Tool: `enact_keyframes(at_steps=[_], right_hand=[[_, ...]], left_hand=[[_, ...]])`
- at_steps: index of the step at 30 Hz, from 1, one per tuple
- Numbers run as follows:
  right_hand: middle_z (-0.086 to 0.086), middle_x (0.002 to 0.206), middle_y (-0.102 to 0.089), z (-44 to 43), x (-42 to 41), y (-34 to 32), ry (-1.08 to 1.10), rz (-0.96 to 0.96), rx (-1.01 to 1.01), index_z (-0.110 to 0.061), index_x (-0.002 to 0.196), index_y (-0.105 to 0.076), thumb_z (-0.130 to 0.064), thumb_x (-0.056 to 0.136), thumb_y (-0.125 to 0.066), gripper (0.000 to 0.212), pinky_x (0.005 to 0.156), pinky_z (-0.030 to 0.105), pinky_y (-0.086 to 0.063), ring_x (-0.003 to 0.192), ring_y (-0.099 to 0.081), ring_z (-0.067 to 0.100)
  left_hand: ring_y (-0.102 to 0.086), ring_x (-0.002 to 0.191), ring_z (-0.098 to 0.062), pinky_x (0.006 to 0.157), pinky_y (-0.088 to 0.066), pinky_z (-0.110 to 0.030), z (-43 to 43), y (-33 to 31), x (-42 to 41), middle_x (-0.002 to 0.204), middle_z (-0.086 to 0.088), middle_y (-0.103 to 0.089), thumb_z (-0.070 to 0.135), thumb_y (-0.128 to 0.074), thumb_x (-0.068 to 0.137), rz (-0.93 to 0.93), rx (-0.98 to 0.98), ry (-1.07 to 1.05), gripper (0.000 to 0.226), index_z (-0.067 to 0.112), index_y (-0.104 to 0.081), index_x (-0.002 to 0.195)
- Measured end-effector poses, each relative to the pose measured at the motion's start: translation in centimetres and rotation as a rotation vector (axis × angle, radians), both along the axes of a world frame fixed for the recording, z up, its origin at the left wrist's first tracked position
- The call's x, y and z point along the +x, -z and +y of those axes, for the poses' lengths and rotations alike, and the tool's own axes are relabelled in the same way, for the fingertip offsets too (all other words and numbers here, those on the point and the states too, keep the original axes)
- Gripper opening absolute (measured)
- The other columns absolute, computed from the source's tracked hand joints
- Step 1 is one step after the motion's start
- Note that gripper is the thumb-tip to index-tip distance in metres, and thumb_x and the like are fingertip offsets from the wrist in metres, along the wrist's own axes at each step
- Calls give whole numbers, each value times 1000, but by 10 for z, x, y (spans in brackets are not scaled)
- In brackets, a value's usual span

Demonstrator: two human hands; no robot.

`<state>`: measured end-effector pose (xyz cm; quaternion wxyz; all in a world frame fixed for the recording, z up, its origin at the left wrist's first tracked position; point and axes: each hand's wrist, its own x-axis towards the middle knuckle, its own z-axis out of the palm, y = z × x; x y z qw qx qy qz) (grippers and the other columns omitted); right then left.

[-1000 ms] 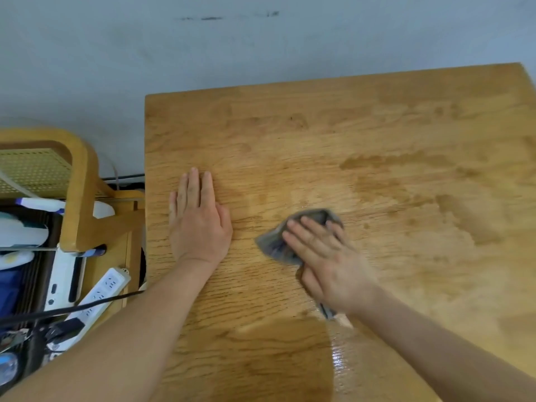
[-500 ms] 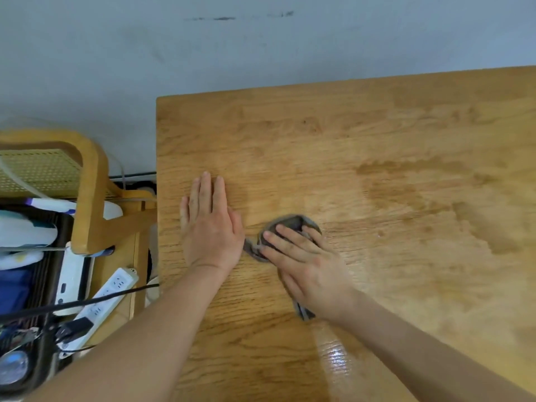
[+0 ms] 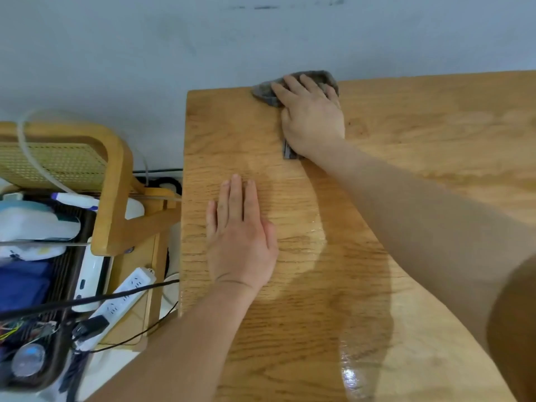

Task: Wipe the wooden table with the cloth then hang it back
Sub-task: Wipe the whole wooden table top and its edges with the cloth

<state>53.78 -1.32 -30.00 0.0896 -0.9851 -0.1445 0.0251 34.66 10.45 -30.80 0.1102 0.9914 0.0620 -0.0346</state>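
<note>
Head view: right hand [image 3: 311, 117], fingers flat and pressing the cloth [image 3: 320, 76], had swept up the counter [image 3: 435, 126] to its far edge; left hand [image 3: 240, 236] stayed spread flat. Wiping seemed unfinished, hanging pending.

**Bench** [image 3: 435, 134]: wooden top, light oak tone, grain plainly visible and running left to right. A glossy wet sheen covers the near and middle parts. Duller, darker patches lie toward the right side.

**Cloth** [image 3: 263, 92]: grey, crumpled into a small wad. It lies on the bench at the far edge, near the far-left corner. Its far side reaches that edge or slightly beyond; the overhang cannot be told exactly. A narrow folded strip shows at its near side. Most of the cloth is covered by the right hand [image 3: 313, 123], which presses flat on it with fingers [image 3: 291, 84] straight.
</note>
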Motion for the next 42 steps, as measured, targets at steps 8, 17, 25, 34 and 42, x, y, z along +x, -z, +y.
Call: enact_keyframes(at_steps=[8,17,25,34,42], right_hand=[[-3,152,-40,-70,-184,0,-552,86,16,-23,143,-48,-35,98,-40,47,118,43,-23,143,-32,18],[-4,155,-35,-29,4,3,-125,18,-37,-28,147,-37,-42,95,-26,56,116,48,-20,145,-26,19],[-2,152,-41,-36,-133,3,-341,15,29,-26,142,-47,-32,94,-37,50,114,50,-27,143,-33,22],[-3,146,-48,-116,-155,-2,-847,105,63,-24,137,-55,-28,92,-50,45,115,49,-29,141,-37,18],[-2,153,-40,-60,24,3,-112,-22,-19,-28,145,-42,-37,95,-31,51,115,43,-21,143,-30,21]], left_hand=[[-14,147,-22,118,-12,-44,0,0,-4,158,-8,-21,32,-22,93,-15,-12,-4,59,12,-28,149],[-15,146,-22,118,-10,-42,0,-1,0,158,-8,-22,34,-21,93,-12,13,-9,60,13,-27,149],[-14,146,-21,118,-6,-39,1,-1,-4,158,-8,-22,30,-22,92,-41,-8,-8,59,13,-29,148],[-11,147,-20,119,-6,-39,-2,-4,1,159,-7,-19,34,-17,93,-14,18,-13,60,14,-24,150],[-13,147,-20,119,-6,-38,-1,-1,1,158,-6,-21,33,-18,93,-25,16,-24,60,15,-26,149]])
